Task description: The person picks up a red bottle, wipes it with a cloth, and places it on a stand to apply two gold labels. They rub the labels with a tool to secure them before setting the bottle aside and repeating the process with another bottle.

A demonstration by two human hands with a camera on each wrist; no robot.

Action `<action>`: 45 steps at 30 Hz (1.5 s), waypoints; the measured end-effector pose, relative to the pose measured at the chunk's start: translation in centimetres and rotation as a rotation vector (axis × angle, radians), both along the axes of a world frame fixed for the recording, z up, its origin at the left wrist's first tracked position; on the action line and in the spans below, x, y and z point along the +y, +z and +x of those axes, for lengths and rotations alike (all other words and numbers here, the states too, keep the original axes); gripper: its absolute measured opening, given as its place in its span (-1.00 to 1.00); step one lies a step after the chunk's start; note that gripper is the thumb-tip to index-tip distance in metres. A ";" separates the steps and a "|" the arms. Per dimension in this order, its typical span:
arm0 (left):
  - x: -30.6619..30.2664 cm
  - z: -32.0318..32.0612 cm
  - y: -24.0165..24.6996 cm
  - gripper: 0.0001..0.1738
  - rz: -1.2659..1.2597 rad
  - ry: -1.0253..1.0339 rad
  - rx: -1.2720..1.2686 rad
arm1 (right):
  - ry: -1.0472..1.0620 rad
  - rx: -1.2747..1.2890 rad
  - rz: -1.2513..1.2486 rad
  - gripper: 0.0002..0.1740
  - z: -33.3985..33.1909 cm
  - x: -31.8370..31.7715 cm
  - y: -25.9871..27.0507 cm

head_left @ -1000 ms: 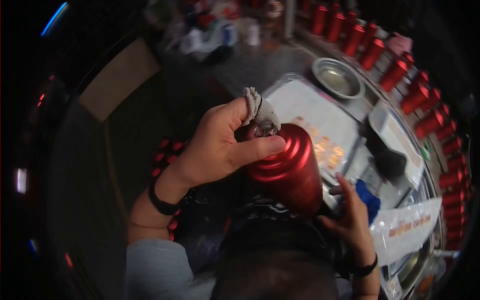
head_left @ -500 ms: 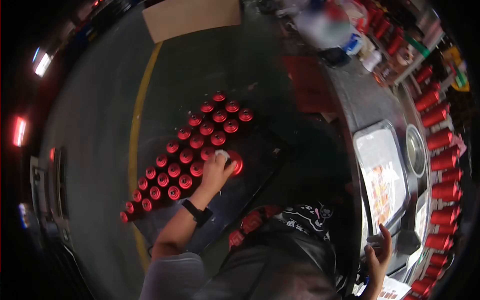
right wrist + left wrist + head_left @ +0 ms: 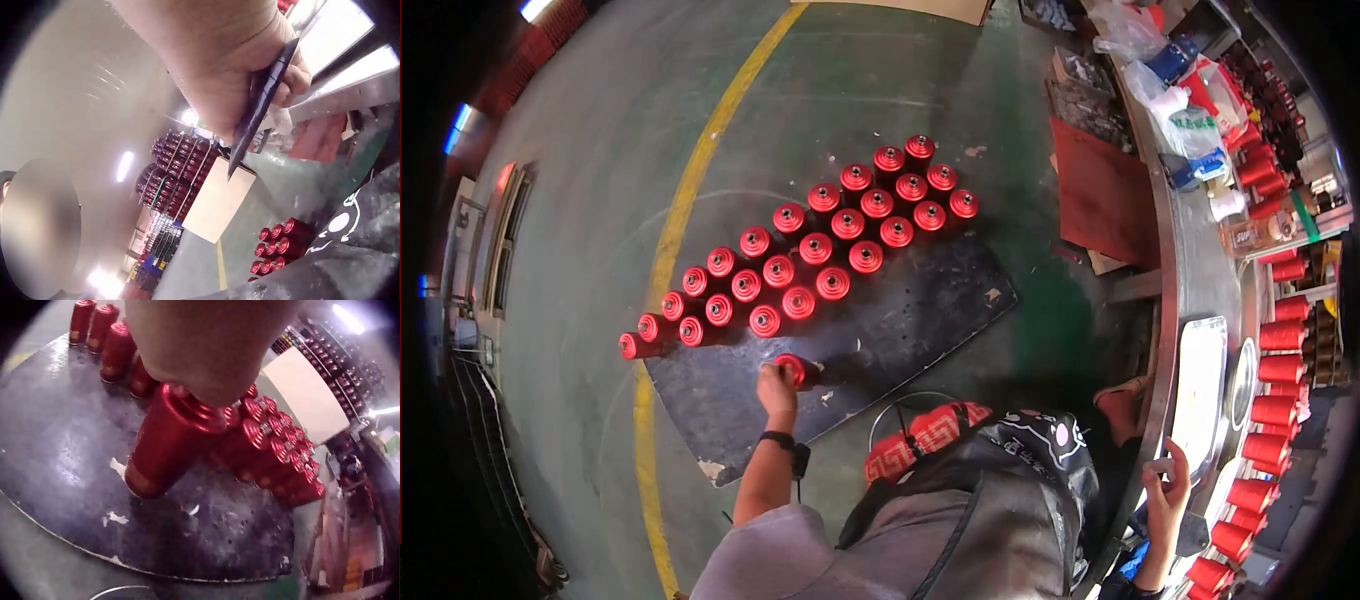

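Head view gives me the best look: the left hand [image 3: 777, 390] grips one red cylinder [image 3: 799, 371] by its top end, fingers closed in around it, near the close long edge of the dark board [image 3: 935, 305]; I judge the top is taken because it is easily reached from above; in the left wrist view the cylinder appears to lean, its base low over the board, though I cannot tell whether it touches, and the wrist hides the fingertips; the standing cylinders [image 3: 815, 248] fill staggered rows toward the board's far long edge, probably set so to keep them apart; they wall off that side, while the apron [image 3: 1050, 455] lies between board and bench [image 3: 1200, 260]; the right hand [image 3: 1168, 502] is by the bench's near edge, fingers loosely bent, a pale covering [image 3: 280, 119] seemingly on one, nothing gripped that I can make out; a white tray [image 3: 1200, 385] sits on the bench, more red cylinders [image 3: 1270, 412] line up beyond it, and a yellow line [image 3: 689, 200] runs past the board's left corner.
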State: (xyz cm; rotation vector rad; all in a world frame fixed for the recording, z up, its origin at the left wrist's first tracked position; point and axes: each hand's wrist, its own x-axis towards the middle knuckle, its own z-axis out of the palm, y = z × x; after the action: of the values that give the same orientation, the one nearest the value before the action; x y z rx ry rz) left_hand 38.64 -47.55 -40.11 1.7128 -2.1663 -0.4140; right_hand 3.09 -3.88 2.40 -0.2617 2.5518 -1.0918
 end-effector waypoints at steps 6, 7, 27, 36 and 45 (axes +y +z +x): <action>-5.6 5.8 -2.8 -0.67 -0.103 0.150 -0.062 | 0.003 0.026 0.024 -0.41 1.0 0.3 -1.1; -6.6 6.2 -3.2 -0.66 -0.126 0.161 -0.071 | 0.000 0.035 0.021 -0.42 1.0 0.6 -1.4; -13.8 5.7 -4.9 -0.68 0.007 0.263 -0.105 | -0.030 0.036 0.189 -0.44 1.4 -0.2 -1.6; -13.7 5.7 -4.4 -0.68 0.009 0.244 -0.043 | -0.050 -0.029 0.133 -0.45 1.4 0.8 -2.3; -12.2 -4.0 5.0 -0.53 -0.248 0.275 0.085 | -0.213 -0.137 0.002 -0.53 5.2 0.4 0.6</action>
State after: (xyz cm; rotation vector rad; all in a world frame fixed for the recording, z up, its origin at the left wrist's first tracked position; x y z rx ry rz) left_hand 34.67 -59.75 -35.13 1.7807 -1.8037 -0.1353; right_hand 8.30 -3.49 3.05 0.0851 2.4997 -1.1391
